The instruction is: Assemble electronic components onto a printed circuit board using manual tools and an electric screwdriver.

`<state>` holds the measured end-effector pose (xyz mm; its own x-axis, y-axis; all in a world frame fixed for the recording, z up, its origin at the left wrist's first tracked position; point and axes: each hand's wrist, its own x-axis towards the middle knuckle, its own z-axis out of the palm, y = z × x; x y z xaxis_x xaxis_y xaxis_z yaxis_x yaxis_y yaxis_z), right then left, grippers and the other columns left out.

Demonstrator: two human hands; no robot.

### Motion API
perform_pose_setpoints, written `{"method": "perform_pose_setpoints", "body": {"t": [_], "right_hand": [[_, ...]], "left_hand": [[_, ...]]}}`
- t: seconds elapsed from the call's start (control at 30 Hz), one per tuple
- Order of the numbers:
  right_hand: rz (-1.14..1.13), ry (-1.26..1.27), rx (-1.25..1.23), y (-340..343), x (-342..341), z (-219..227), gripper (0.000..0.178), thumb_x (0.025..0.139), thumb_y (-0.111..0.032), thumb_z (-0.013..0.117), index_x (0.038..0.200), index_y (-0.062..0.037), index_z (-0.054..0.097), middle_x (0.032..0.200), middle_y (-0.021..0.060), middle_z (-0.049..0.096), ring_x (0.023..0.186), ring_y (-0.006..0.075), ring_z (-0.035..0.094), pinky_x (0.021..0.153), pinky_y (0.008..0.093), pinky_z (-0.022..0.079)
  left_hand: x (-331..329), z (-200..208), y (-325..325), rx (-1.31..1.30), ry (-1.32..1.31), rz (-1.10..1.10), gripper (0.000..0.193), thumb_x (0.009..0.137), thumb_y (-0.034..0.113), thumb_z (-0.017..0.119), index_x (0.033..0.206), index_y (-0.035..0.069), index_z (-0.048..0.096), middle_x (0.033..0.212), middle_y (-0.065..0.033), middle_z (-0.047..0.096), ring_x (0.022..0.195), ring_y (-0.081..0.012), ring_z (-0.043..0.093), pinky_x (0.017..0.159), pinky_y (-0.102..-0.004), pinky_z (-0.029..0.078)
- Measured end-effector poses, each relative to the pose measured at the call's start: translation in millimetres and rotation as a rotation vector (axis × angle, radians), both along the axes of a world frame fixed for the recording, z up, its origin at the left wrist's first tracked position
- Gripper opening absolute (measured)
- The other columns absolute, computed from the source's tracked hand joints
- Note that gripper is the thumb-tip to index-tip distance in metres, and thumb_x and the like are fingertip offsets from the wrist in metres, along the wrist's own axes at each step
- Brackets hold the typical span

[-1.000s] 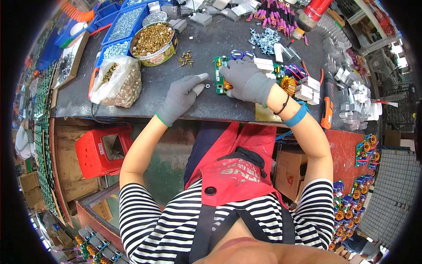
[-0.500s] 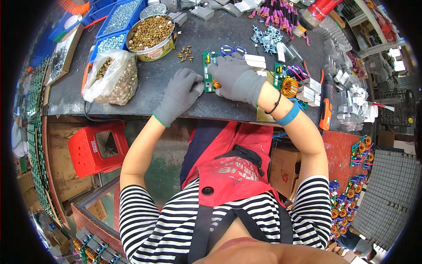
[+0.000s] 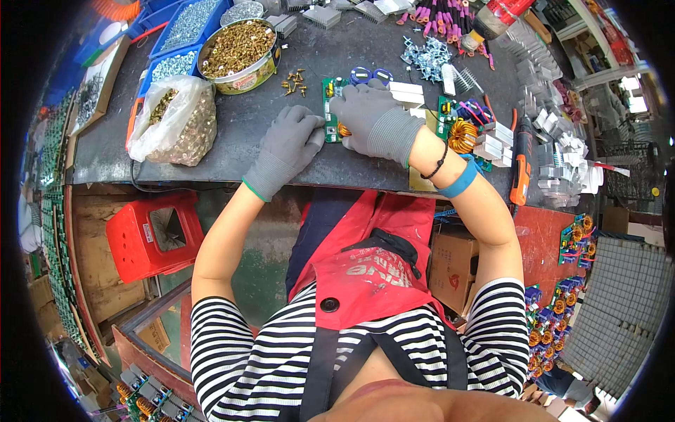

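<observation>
A green circuit board [image 3: 331,132] lies on the dark bench, with two blue round-topped parts [image 3: 371,75] and a white block-like heat sink [image 3: 406,93] at its far side. My gloved right hand [image 3: 374,121] is laid over the board and grips it, hiding most of its middle; a copper coil peeks out below the fingers. Beside the board's left edge is my gloved left hand [image 3: 284,146], its fingers curled toward the thumb; whatever they may hold is hidden. Several loose brass screws [image 3: 294,83] lie just beyond the left hand.
Left stand a tub of brass screws [image 3: 242,83], a plastic bag of hardware [image 3: 179,130] and blue bins [image 3: 188,28]. To the right are a second board with a copper coil [image 3: 463,136], an orange-and-black electric screwdriver [image 3: 522,165] and piled heat sinks [image 3: 559,151]. Below is a red stool [image 3: 130,239].
The view has shifted slightly. Both hands stay at the board almost unmoved, and the board keeps its place under the right hand.
</observation>
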<state>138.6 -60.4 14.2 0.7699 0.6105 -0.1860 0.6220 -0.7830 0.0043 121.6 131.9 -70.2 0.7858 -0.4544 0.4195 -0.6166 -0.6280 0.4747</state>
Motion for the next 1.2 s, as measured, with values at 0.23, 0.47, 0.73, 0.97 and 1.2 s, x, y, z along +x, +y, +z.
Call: {"method": "perform_pose_setpoints", "body": {"t": [0.23,0.47,0.73,0.97,1.2], "right_hand": [[0.006,-0.156,0.077,-26,-13,6,0.059,0.073,-0.031,0.078,0.124,-0.0104,0.056,0.113,0.0138,0.061,0.11,0.0332,0.058,0.098,0.0452,0.041],[-0.237,-0.425,0.185,-159,-55,31,0.067,0.073,-0.045,0.077,0.127,-0.0115,0.056,0.113,0.0111,0.062,0.11,0.0305,0.058,0.098,0.048,0.04],[-0.318,-0.025,-0.033,-188,-51,-3,0.065,0.071,-0.034,0.08,0.127,-0.0093,0.057,0.115,0.0131,0.06,0.114,0.0306,0.055,0.105,0.0452,0.035],[-0.312,-0.043,0.0,-203,-66,4,0.059,0.07,-0.026,0.081,0.122,-0.0098,0.059,0.113,0.0151,0.059,0.116,0.0338,0.054,0.107,0.0453,0.035],[-0.253,-0.045,-0.025,-198,-72,-4,0.058,0.07,-0.023,0.079,0.122,-0.0082,0.058,0.11,0.0166,0.058,0.114,0.0335,0.054,0.108,0.0445,0.033]], "left_hand": [[0,5,-3,-0.093,0.004,0.003,0.018,0.084,0.012,0.068,0.1,0.005,0.064,0.095,-0.0119,0.063,0.09,-0.0305,0.062,0.077,-0.0404,0.051],[-68,29,-40,-0.325,0.282,-0.141,0.018,0.082,0.005,0.07,0.101,0.005,0.07,0.091,-0.0131,0.068,0.081,-0.0285,0.068,0.071,-0.0348,0.053],[-62,19,-169,-0.328,0.384,-0.208,0.015,0.088,0.01,0.065,0.101,0.002,0.07,0.09,-0.0164,0.067,0.081,-0.0289,0.068,0.072,-0.0339,0.051],[-49,-1,-201,0.01,0.16,-0.016,0.014,0.087,0.016,0.066,0.094,0.004,0.068,0.088,-0.019,0.065,0.082,-0.0375,0.064,0.07,-0.0445,0.05],[-51,-7,-192,-0.294,0.197,-0.065,0.022,0.091,0.01,0.058,0.112,0.005,0.064,0.099,-0.0176,0.065,0.091,-0.0372,0.065,0.076,-0.0444,0.052]]}}
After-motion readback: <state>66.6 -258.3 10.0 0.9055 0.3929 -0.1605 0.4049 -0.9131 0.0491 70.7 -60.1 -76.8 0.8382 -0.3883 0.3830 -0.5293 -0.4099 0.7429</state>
